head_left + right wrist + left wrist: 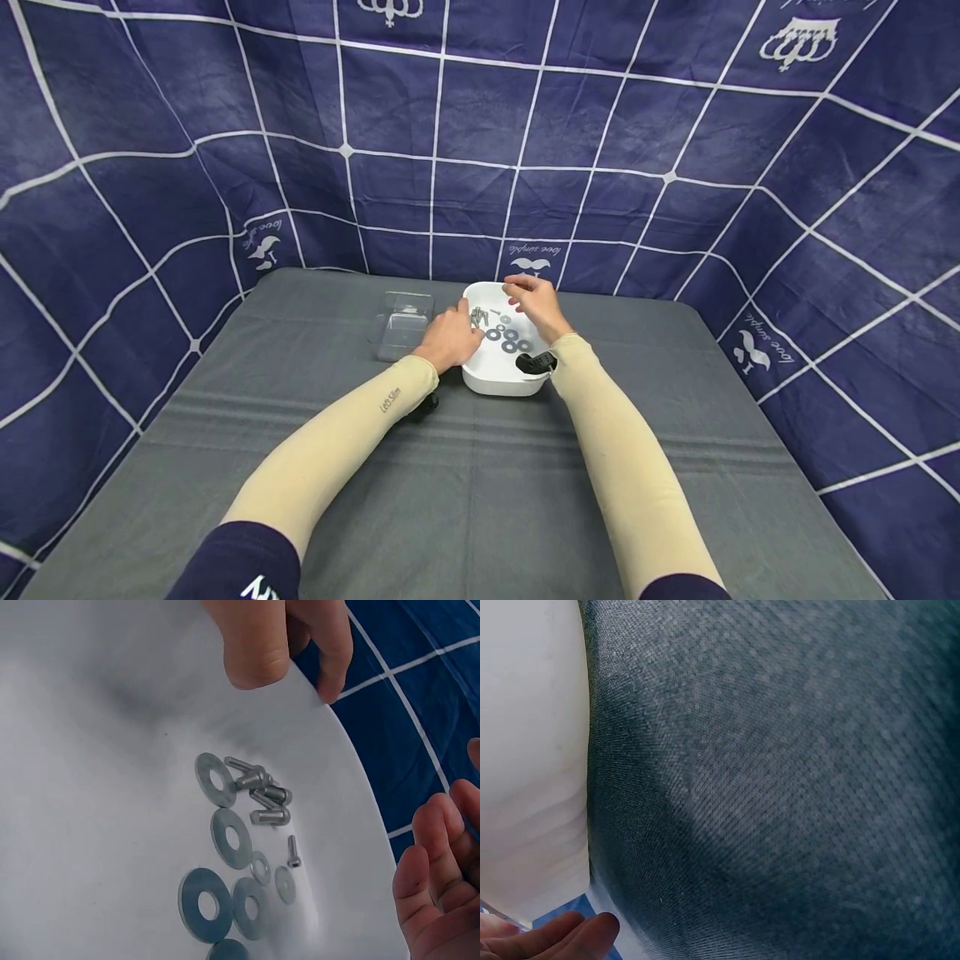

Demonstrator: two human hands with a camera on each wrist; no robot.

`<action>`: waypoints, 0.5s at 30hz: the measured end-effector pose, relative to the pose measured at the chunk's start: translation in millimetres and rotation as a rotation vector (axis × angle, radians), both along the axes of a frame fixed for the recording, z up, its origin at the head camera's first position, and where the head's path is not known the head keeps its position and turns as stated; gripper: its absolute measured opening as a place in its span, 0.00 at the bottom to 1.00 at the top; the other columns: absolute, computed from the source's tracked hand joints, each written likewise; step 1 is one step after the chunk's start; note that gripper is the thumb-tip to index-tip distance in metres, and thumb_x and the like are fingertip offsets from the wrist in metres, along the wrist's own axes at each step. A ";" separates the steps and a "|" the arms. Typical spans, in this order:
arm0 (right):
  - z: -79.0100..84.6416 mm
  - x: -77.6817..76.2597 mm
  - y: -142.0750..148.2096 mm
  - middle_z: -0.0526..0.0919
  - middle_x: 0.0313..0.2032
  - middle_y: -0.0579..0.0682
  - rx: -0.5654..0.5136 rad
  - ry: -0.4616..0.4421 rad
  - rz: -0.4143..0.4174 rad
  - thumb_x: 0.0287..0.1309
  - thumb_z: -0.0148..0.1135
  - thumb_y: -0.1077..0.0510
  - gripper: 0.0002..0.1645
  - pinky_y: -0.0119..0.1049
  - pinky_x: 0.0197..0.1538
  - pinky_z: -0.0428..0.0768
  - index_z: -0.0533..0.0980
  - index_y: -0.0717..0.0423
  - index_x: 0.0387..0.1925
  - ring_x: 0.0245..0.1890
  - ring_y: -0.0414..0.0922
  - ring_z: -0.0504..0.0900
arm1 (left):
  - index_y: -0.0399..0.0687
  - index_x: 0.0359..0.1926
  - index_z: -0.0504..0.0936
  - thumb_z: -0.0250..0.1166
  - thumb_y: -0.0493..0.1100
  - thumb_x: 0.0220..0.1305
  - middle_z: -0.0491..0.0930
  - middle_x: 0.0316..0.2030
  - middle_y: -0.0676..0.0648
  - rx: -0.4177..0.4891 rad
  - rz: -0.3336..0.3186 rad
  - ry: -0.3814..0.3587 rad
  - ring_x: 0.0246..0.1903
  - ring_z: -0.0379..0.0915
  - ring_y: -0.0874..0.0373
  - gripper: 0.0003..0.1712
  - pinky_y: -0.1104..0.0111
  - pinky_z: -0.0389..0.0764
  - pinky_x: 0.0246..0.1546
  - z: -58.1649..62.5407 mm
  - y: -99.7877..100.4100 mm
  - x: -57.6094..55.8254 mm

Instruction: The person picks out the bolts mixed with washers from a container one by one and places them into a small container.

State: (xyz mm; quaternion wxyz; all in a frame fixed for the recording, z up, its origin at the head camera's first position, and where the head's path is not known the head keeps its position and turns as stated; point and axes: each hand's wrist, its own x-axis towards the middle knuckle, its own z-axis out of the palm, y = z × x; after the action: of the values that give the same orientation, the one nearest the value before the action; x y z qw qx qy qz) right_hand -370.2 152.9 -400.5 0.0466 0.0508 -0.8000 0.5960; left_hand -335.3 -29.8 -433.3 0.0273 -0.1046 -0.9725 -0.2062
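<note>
A white tray (498,379) holds several metal washers (204,904) and several socket-head bolts (262,796), with one smaller bolt (293,851) lying apart. My left hand (447,337) grips the tray's left rim, its thumb (255,664) inside the wall and its fingers outside. In the left wrist view, those fingers (589,934) show at the lower left beside the white wall. Over the tray's far right part is my right hand (542,304), fingers loosely bent and nothing seen between them. The bolts lie nearer my left hand.
A clear plastic box (405,337) stands on the grey cloth-covered table (465,500), left of the tray. A black wrist device (536,363) on my right wrist overlaps the tray's near right corner. Behind the table hangs a dark blue curtain (480,200) with white lines.
</note>
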 end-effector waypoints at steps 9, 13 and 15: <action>-18.3 -6.8 -5.7 0.84 0.40 0.52 -0.037 -0.063 -0.050 0.65 0.64 0.57 0.21 0.32 0.34 0.77 0.81 0.64 0.55 0.29 0.38 0.78 | 0.34 0.70 0.59 0.57 0.51 0.66 0.78 0.52 0.31 0.018 -0.002 0.006 0.51 0.79 0.38 0.39 0.50 0.79 0.53 -1.0 -0.5 -0.6; -25.3 -8.6 -8.4 0.83 0.36 0.48 -0.055 -0.091 -0.074 0.63 0.65 0.58 0.19 0.39 0.39 0.79 0.82 0.63 0.53 0.28 0.40 0.78 | 0.34 0.69 0.60 0.57 0.52 0.66 0.78 0.51 0.32 0.019 0.002 0.017 0.50 0.80 0.38 0.38 0.50 0.79 0.52 -2.4 -0.2 -1.6; -28.5 -9.5 -9.1 0.83 0.34 0.46 -0.053 -0.104 -0.091 0.62 0.65 0.58 0.18 0.41 0.40 0.80 0.83 0.61 0.52 0.28 0.43 0.78 | 0.34 0.70 0.59 0.57 0.52 0.66 0.78 0.51 0.32 0.014 0.002 0.015 0.50 0.80 0.38 0.39 0.50 0.79 0.53 -3.5 0.1 -1.7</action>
State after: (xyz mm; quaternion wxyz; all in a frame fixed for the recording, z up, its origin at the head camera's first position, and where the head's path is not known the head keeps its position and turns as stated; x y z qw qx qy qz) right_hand -379.7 143.8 -429.0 0.0332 -0.0179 -0.7868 0.6161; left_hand -337.0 -29.7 -436.8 0.0354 -0.1049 -0.9709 -0.2123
